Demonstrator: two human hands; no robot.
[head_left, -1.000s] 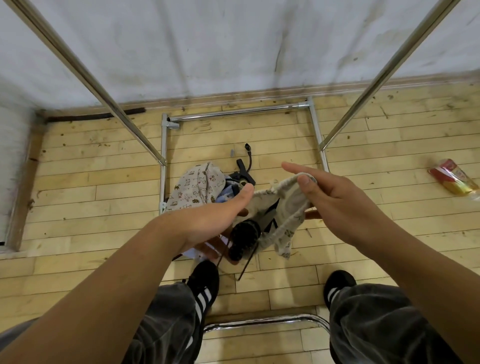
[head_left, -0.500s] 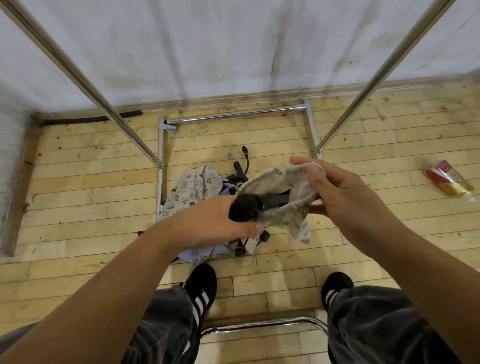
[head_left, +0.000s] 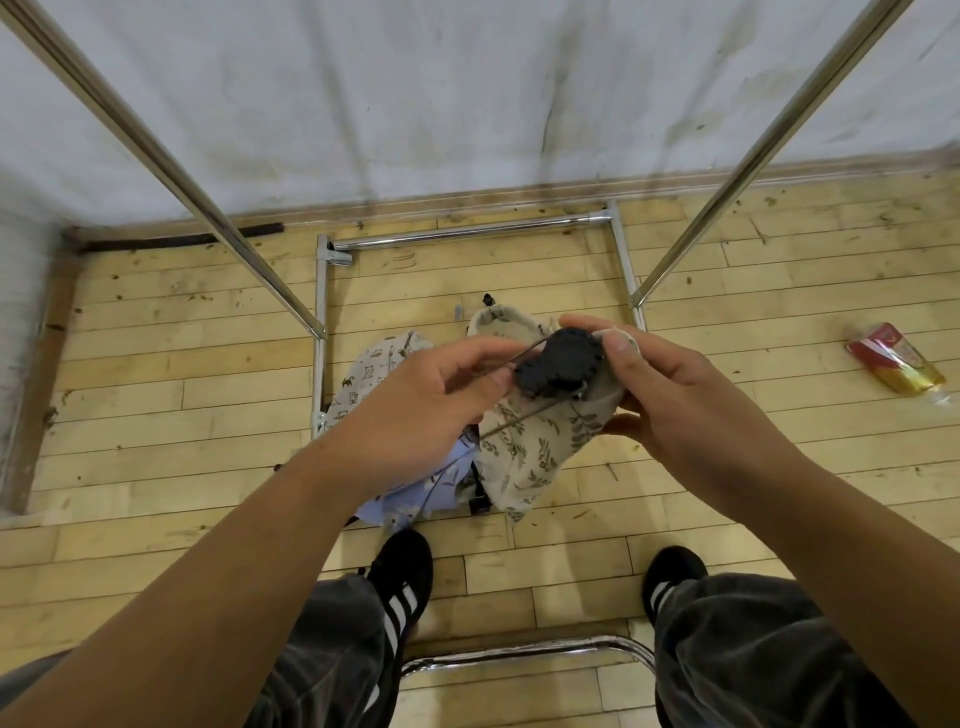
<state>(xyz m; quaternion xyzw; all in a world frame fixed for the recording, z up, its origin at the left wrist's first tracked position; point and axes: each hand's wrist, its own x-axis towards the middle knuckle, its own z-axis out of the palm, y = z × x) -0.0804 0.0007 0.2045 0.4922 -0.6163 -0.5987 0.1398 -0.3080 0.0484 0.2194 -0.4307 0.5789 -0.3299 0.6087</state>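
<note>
I hold a beige cloth pouch with a leaf print (head_left: 530, 447) in front of me, above the floor. My right hand (head_left: 670, 395) grips its upper edge, thumb on top and fingers underneath. My left hand (head_left: 431, 405) pinches a small black knitted piece (head_left: 558, 364) at the pouch's mouth, with thin dark cords trailing from it. More fabric lies on the floor below: a cream cloth with a small animal print (head_left: 369, 374) and a light blue cloth (head_left: 415, 493), partly hidden by my left hand.
A chrome rack frame stands around me: slanted poles at left (head_left: 156, 150) and right (head_left: 753, 161), base bars on the wooden floor (head_left: 467, 236) and a curved bar by my feet (head_left: 519, 654). A red and yellow packet (head_left: 893, 358) lies at right. A white wall is ahead.
The black knitted piece has risen from below the pouch to its mouth. Both hands have come closer together and the pouch now hangs more bunched between them.
</note>
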